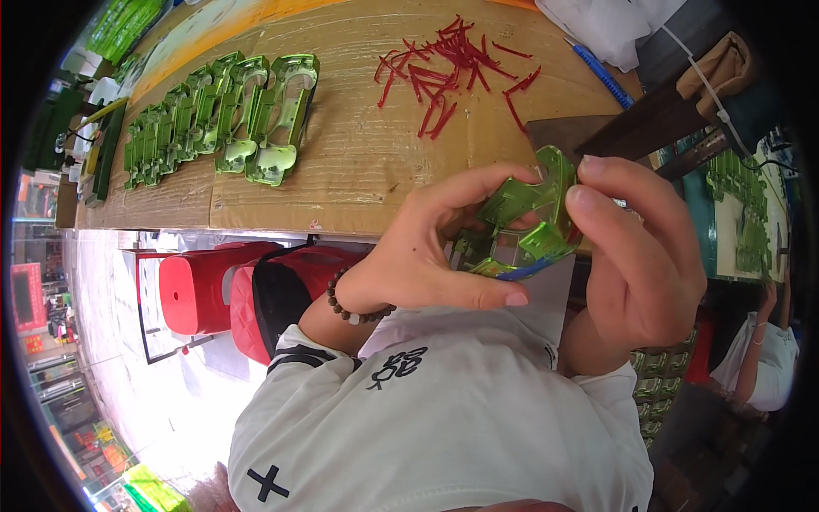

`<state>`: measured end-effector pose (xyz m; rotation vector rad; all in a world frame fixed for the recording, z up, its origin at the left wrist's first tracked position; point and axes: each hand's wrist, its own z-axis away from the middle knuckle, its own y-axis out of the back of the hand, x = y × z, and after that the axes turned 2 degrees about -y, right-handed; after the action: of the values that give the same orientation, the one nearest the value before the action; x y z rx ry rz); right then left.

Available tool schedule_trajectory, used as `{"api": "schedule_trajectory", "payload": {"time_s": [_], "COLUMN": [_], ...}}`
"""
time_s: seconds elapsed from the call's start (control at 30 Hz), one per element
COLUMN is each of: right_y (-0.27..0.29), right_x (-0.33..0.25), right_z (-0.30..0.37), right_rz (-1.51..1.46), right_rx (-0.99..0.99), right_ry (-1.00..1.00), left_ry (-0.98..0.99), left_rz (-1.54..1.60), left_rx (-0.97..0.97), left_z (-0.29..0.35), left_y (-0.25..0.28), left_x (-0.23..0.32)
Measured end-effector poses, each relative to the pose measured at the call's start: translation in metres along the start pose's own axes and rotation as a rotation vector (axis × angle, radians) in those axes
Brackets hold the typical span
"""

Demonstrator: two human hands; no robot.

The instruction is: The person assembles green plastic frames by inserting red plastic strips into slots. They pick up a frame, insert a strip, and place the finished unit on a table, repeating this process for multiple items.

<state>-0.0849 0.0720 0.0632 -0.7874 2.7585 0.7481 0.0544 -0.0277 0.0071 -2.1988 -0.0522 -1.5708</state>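
My left hand (418, 243) is curled round a glossy, see-through green plastic frame (546, 243), fingers over its far side and thumb along its near side. The frame is held up in front of my chest, tilted. My right hand (640, 256) closes on the frame's right edge with its fingertips. A sliver of red (574, 232) shows just under those fingertips; what it belongs to is hidden. Beyond my hands, a loose pile of thin red strips (456, 64) lies on the table. At the left, a row of similar green frames (277, 119) stands close together.
The wooden table (358, 171) has its near edge before me. A blue pen-like tool (601, 75) and white plastic bag (601, 30) lie far right, near a dark metal bar (640, 128). Red stools (200, 290) stand left below. Another person's arm (755, 350) shows at the right.
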Motion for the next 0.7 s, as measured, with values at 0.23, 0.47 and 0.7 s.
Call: {"api": "schedule_trajectory", "payload": {"time_s": [0.23,0.47,0.7], "right_y": [0.0031,-0.0003,-0.0027], "right_x": [0.0015,0.0096,0.0067], "right_z": [0.0019,0.0080,0.0077], "right_rz": [0.001,0.008,0.028], "right_rx": [-0.002,0.027,0.036], "right_ry": [0.014,0.077,0.055], "left_ry": [-0.046,-0.015,0.001], "left_rz": [-0.064,-0.034,0.005], "left_rx": [-0.045,-0.023,0.013], "left_z": [-0.0023,-0.0014,-0.0023], "left_y": [0.0015,0.0007,-0.0007], "left_x": [-0.0028,-0.0008,-0.0007]}}
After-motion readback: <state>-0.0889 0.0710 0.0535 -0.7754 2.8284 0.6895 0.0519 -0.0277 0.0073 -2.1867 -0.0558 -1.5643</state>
